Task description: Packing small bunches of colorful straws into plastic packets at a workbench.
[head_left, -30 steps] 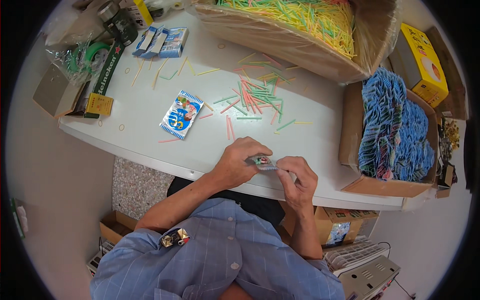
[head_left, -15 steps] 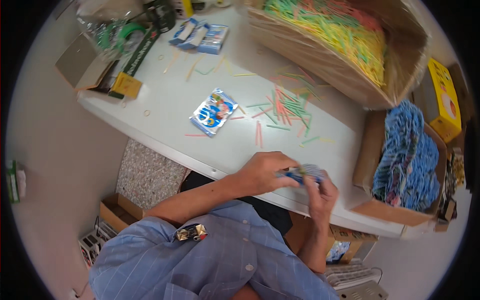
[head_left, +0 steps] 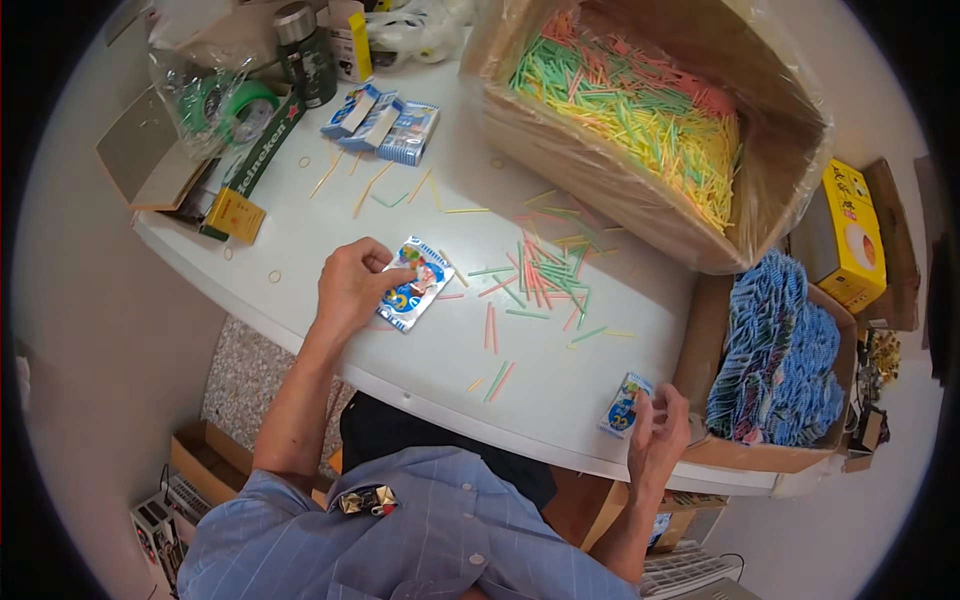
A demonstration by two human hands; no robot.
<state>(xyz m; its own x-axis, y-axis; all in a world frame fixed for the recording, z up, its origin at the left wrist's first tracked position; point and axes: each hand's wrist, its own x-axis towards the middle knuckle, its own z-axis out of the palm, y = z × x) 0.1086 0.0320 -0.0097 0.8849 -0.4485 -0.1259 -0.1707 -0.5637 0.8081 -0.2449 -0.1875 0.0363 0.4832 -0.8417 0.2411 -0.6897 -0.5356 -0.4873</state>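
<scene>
A flat blue, white and silver packet [head_left: 418,300] lies on the white table, with my left hand [head_left: 352,285] at its left side. The left thumb and fingers pinch its edge. Close to the front right edge, my right hand [head_left: 660,428] has curled fingers at the side of a smaller-looking blue and white packet [head_left: 622,408], which they appear to grip. Between the hands, thin pink, green and yellow sticks [head_left: 545,272] lie in a loose pile. A few more sticks [head_left: 497,382] are nearer the front edge.
A plastic-lined carton [head_left: 590,165] of coloured sticks stands at the back right. Below it, an open box [head_left: 695,335] holds many blue packets [head_left: 775,350]. Empty-looking blue cartons [head_left: 405,130], a dark flask [head_left: 305,60] and green tape [head_left: 250,110] are at the back left.
My hands have parted: the left moved left to the flat packet, the right moved down with the small packet. A few sticks now lie near the front edge where the hands were.
</scene>
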